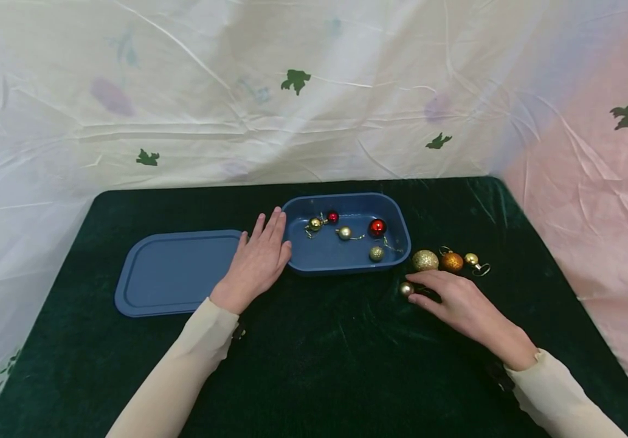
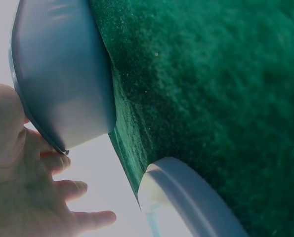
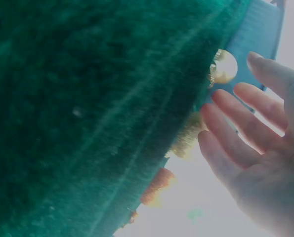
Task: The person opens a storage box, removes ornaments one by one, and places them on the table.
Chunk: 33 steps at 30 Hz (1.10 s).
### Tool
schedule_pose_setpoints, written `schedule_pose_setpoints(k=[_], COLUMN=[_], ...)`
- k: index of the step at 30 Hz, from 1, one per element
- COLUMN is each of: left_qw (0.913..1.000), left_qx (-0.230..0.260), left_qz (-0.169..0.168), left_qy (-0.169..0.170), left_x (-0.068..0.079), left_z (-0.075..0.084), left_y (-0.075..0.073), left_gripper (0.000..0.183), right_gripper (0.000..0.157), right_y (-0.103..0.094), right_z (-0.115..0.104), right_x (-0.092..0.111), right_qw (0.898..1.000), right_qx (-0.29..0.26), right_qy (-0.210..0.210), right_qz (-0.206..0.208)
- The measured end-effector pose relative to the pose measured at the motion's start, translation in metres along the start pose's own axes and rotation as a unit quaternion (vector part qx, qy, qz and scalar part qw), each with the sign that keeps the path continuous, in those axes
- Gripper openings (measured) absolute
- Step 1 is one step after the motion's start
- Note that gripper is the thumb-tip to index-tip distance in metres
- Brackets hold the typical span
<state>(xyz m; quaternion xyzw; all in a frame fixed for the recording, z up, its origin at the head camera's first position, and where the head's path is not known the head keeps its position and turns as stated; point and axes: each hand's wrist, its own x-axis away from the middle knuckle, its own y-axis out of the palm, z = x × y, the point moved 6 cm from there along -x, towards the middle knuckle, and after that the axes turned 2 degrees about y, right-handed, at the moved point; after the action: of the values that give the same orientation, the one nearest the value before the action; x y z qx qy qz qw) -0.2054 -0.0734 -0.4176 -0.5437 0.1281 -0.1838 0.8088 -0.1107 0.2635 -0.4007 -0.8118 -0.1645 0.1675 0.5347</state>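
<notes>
Fingers of the right hand [image 1: 464, 304], parted and slightly bent, are at a small gold ball [image 1: 406, 289] on the green worktop [image 1: 314, 371]; contact is unclear. The left hand [image 1: 257, 260] lays straight fingers along the left rim of a blue box [image 1: 341, 268] holding five baubles [image 1: 345, 232]. Three more baubles [image 1: 452, 261] lie right; a blue lid [image 1: 182, 267], left.

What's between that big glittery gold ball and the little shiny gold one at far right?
An orange glittery ball sits between the big gold ball and the little gold ball, as the head view shows.
</notes>
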Motion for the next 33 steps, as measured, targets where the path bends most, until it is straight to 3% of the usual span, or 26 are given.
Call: schedule_pose_setpoints(k=[12,18,33], left_qw=[1.0000,1.0000,1.0000], left_qx=[-0.002,-0.007,-0.007], left_qz=[0.000,-0.002,-0.003], left_qy=[-0.004,-0.003,-0.002], left_x=[0.000,0.000,0.000], left_z=[0.001,0.001,0.001], left_y=[0.000,0.000,0.000], left_gripper=[0.065,0.065,0.065], right_gripper=[0.032,0.035,0.033], right_y=[-0.028,-0.030,-0.016], right_z=[-0.022,-0.035,-0.066], right_x=[-0.003,-0.018,-0.088], right_qw=[0.994,0.985,0.980], right_qx=[-0.017,-0.072,-0.133], right_qy=[-0.021,-0.054,-0.066], right_qz=[0.104,0.148,0.129])
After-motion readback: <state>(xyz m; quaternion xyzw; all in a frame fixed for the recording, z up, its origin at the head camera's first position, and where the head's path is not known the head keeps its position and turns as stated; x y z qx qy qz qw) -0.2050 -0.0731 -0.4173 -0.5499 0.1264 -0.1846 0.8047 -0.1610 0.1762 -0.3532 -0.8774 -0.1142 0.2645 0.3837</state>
